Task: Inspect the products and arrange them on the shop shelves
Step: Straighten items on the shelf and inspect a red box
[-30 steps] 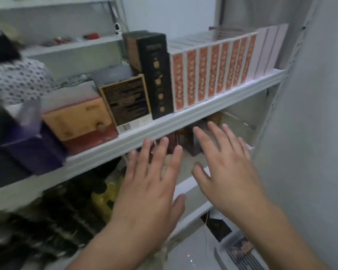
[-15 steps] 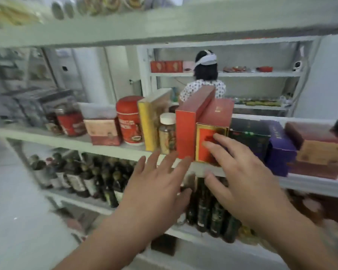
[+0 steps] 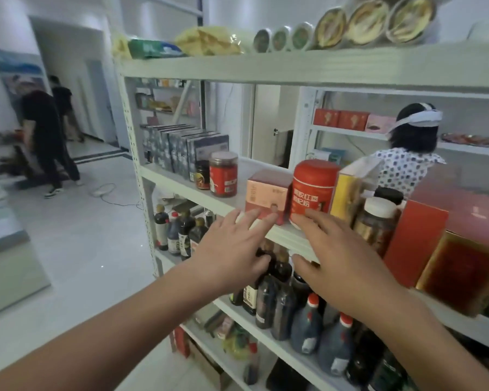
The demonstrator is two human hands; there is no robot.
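At the middle shelf: two bare hands reached toward products standing along the front edge of a white metal shelf.
Left hand: it was palm down with the fingers straight and spread. The fingertips lay over the lower front of a pink box; whether they pressed on it could not be told.
Right hand: it was palm down with the fingers straight. The fingertips were at the base of a red canister, and the thumb stuck out below the shelf edge.
Grip: each hand's grip was apart and held nothing.
Pink box: it stood upright near the shelf edge, just beside the red canister.
Red canister: it was round and upright, with white characters on its front. It stood between the pink box and a yellow box.
Beyond the yellow box: a glass jar with a white lid came first, then a tall red box.
Far end of the shelf: a red-lidded jar stood beside a row of grey-blue boxes.
Shelf below: dark bottles stood in rows under the hands.
Top shelf: round tubs lay on their sides.
Background: a person in a spotted top was seen from behind through the shelves. Two people in dark clothes stood far off.
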